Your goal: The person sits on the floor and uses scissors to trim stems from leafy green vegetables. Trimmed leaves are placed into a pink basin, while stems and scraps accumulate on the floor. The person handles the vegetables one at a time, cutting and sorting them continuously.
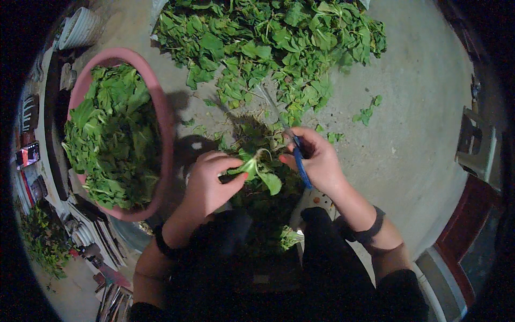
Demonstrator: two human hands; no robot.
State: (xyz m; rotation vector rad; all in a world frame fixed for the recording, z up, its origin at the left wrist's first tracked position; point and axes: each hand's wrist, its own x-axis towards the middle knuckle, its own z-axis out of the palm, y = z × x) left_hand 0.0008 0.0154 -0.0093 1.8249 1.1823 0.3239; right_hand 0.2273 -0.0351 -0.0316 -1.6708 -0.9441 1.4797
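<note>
Between the thumb and fingers of my left hand (213, 181) is a small leafy green plant (251, 167), its pale root end pointing up and away from me. My right hand (316, 159) grips scissors (298, 159) by their blue handles, the metal blades pointing away from me over the floor. How far apart the blades stand is hard to tell. Below the plant, a dark heap of greens lies in shadow in front of my lap. Root trimmings (251, 124) and soil lie on the floor just past my hands.
A pink basin (163, 120) full of leafy greens stands at left. A large pile of greens (257, 44) spreads over the concrete floor (406, 80) ahead. Stacked white buckets (80, 30) stand far left, with a lit phone (28, 156) below them. A plastic stool (476, 145) is at right.
</note>
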